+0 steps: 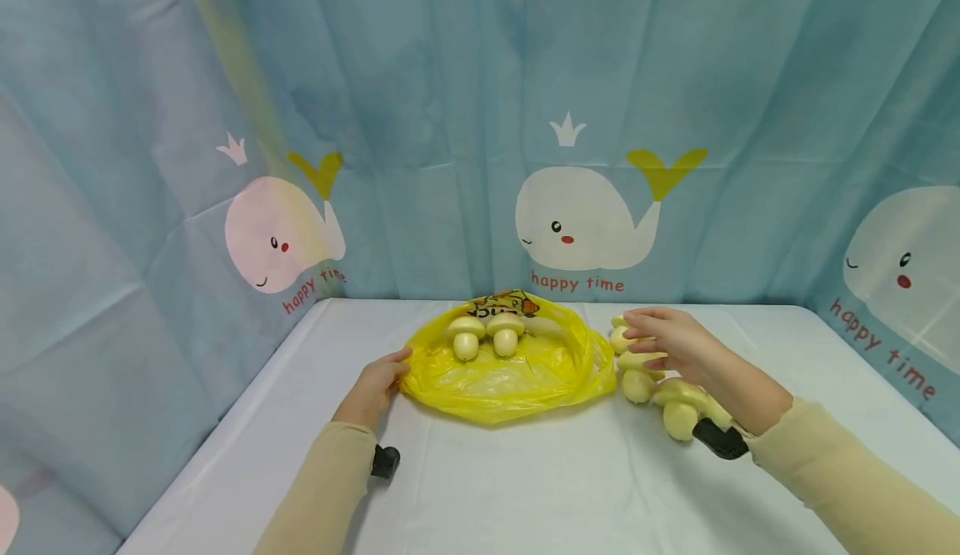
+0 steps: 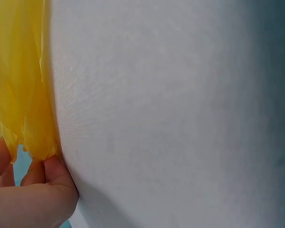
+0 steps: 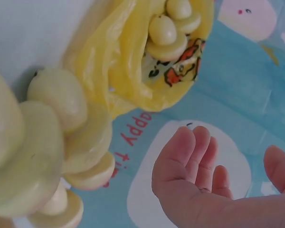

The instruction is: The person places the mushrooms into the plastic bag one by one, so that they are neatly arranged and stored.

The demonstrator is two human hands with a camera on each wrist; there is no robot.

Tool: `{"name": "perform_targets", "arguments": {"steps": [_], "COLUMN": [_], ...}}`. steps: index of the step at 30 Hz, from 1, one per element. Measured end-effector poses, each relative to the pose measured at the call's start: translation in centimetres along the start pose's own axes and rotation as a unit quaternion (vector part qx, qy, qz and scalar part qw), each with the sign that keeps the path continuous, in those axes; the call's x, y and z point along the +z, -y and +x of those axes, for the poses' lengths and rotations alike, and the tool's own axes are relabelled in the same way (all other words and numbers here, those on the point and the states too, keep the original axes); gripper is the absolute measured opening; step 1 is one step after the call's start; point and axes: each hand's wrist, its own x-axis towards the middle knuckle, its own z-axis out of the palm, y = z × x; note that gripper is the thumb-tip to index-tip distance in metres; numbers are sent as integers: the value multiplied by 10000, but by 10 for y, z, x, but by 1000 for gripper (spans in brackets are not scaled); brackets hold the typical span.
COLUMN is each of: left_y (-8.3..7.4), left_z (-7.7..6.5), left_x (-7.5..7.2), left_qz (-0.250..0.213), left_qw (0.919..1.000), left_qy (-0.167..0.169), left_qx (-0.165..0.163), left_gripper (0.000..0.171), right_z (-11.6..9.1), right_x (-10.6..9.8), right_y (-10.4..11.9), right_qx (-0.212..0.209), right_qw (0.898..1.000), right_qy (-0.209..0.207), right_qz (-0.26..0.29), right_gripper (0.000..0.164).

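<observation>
in the head view's lower centre, the left hand (image 1: 373, 390) pinches the left rim of the yellow bag (image 1: 487, 405), two mushrooms (image 1: 466, 345) inside; right of centre, the right hand (image 1: 681, 343), fingers loose and released, is near loose mushrooms (image 1: 637, 386).

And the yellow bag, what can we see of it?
The yellow bag looks like thin, crinkled, translucent plastic, with a dark-and-orange cartoon print on its far side. It lies on the white table, mouth spread open, two mushroom-shaped pieces inside. The left hand pinches its left edge.
</observation>
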Motion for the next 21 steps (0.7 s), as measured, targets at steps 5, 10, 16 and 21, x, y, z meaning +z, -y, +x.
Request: {"name": "perform_targets", "arguments": {"steps": [5, 10, 16, 21], "left_y": [1, 1, 1, 1], "left_z": [1, 0, 0, 1], "left_x": [0, 0, 1, 2], "left_qz": [-65, -77, -50, -105], "left_qw": [10000, 10000, 10000, 9999], "left_qy": [-4, 14, -13, -38], "left_qx": [6, 13, -26, -18], "left_gripper": [45, 46, 46, 46], "right_z": [-8, -13, -19, -21], "right_x": [-14, -29, -50, -65], "right_y": [-7, -14, -25, -36], "right_qx": [-63, -119, -145, -288], "right_qw": [9998, 9992, 9983, 9983], "right_qy": [-71, -243, -253, -190], "right_qz": [-155, -284, -502, -480], "right_gripper": [66, 68, 73, 76]}}
